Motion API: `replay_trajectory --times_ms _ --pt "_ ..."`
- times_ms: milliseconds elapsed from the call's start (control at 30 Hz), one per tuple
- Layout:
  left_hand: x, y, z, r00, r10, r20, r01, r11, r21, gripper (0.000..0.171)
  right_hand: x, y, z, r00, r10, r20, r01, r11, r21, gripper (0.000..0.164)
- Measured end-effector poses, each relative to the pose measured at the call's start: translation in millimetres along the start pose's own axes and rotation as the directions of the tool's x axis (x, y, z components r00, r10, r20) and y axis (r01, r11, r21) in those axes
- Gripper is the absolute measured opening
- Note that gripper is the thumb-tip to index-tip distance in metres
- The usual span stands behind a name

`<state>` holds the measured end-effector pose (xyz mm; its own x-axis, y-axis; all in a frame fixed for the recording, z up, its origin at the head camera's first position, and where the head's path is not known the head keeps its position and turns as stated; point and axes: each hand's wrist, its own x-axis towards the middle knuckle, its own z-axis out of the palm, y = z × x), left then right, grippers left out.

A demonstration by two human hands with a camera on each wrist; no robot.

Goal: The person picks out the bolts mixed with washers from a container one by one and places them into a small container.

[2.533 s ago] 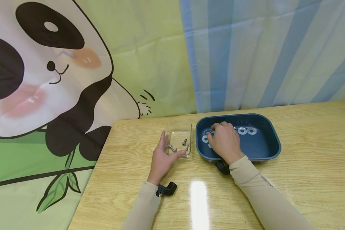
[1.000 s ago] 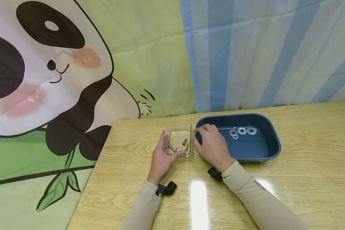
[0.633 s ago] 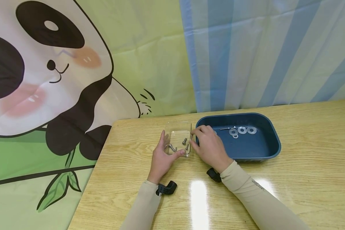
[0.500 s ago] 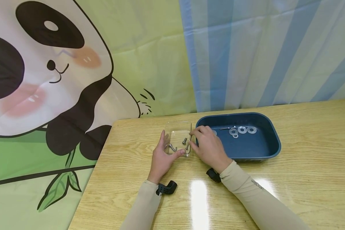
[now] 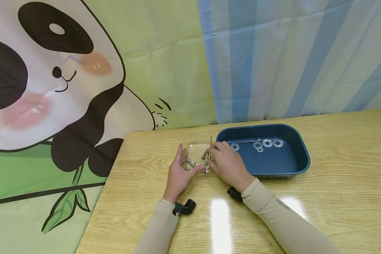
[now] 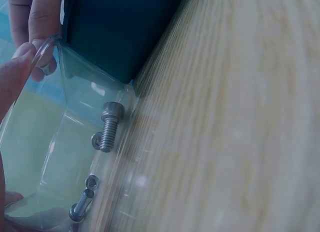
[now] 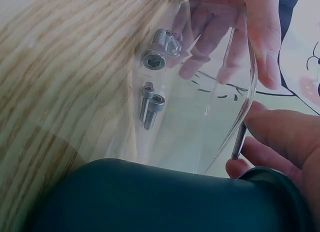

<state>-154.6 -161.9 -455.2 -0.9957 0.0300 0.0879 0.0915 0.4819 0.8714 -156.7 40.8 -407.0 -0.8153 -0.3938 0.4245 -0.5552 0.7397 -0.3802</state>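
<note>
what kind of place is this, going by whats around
Likely an indoor room with a makeshift work corner, though that is only a guess: a panda-print cloth hangs behind a wood-grain table, and a clear box with screws in it stands on the table.

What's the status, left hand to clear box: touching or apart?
Touching. Head view shows the left hand gripping the clear box, thumb against its near side.
</note>
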Motion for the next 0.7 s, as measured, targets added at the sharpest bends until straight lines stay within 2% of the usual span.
replay_trajectory --times_ms 700 --pt "-0.2 0.8 0.2 1.000 0.006 -0.006 -0.006 1.000 0.017 0.118 -1.9 1.2 4.7 0.999 -0.044 0.011 0.044 0.999 0.009 0.021"
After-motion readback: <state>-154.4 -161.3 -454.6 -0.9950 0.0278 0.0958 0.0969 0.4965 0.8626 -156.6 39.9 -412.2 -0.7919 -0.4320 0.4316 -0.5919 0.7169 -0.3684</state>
